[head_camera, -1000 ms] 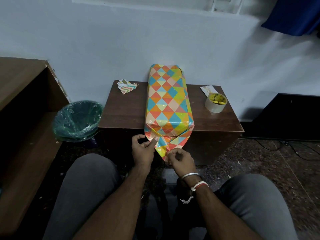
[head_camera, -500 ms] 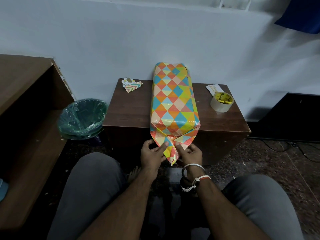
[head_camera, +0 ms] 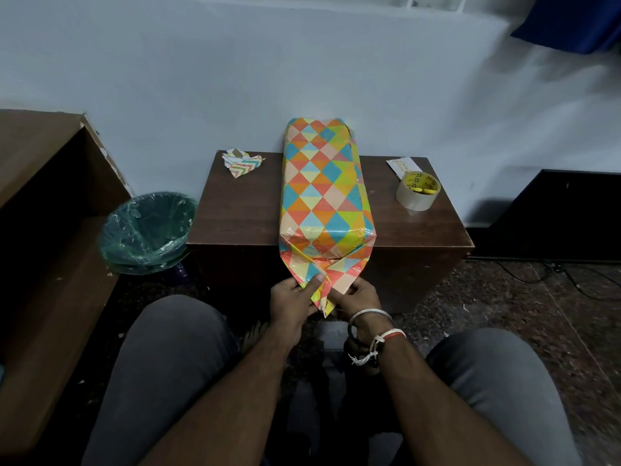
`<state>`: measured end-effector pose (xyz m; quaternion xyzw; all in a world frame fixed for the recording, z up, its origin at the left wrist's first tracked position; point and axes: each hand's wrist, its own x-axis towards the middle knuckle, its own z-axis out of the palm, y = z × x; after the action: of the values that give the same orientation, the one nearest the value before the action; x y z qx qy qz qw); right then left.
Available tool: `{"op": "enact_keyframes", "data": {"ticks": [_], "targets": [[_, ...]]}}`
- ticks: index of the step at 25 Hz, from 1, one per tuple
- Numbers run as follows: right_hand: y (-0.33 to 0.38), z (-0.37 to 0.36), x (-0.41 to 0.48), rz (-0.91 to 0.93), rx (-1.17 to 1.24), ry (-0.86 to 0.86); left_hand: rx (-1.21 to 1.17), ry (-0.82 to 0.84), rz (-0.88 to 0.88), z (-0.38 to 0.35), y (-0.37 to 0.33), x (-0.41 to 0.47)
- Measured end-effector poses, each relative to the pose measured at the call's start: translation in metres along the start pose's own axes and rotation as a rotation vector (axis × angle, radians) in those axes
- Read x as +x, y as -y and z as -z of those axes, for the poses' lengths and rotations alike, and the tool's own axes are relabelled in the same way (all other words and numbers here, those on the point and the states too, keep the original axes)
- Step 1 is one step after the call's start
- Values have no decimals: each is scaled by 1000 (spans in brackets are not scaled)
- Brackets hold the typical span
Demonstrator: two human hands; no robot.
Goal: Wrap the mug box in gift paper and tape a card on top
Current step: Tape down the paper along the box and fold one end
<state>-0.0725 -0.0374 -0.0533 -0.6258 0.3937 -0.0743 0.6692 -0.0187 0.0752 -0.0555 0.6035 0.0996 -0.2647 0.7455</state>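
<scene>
Mug box [head_camera: 324, 193] sits on table [head_camera: 242, 213], just beyond the grip. Left hand [head_camera: 292, 306] and right hand [head_camera: 361, 297] pinch the pointed end flap [head_camera: 331, 280]. A slack pinch could let the folds spring open.

A dark wooden table [head_camera: 235, 213] stands against a white wall [head_camera: 201, 79]. A bin [head_camera: 148, 230] lined with green plastic sits just beside it at 9 o'clock, and crumpled paper scraps [head_camera: 242, 163] lie at its 11 o'clock corner. At 3 o'clock, cables [head_camera: 524, 275] trail below a black cabinet [head_camera: 554, 213].
</scene>
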Motion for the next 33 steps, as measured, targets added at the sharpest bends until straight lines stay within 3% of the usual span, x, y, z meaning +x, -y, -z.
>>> {"op": "enact_keyframes", "data": {"ticks": [5,15,19,24,28,33], "targets": [[2,11,-9,-147,-11,145,-23,24,13,-4,1,1],[9,15,-18,-115,29,199,-8,-13,-27,-2,3,7],[10,19,-23,-103,-57,193,-10,-35,-53,-5,3,8],[16,13,-30,-183,156,179,-10,-51,-56,-8,6,13],[13,7,-33,-182,166,94,6,-58,-68,-8,8,15],[15,10,-34,-238,178,131,28,-66,-76,-7,9,16]]}}
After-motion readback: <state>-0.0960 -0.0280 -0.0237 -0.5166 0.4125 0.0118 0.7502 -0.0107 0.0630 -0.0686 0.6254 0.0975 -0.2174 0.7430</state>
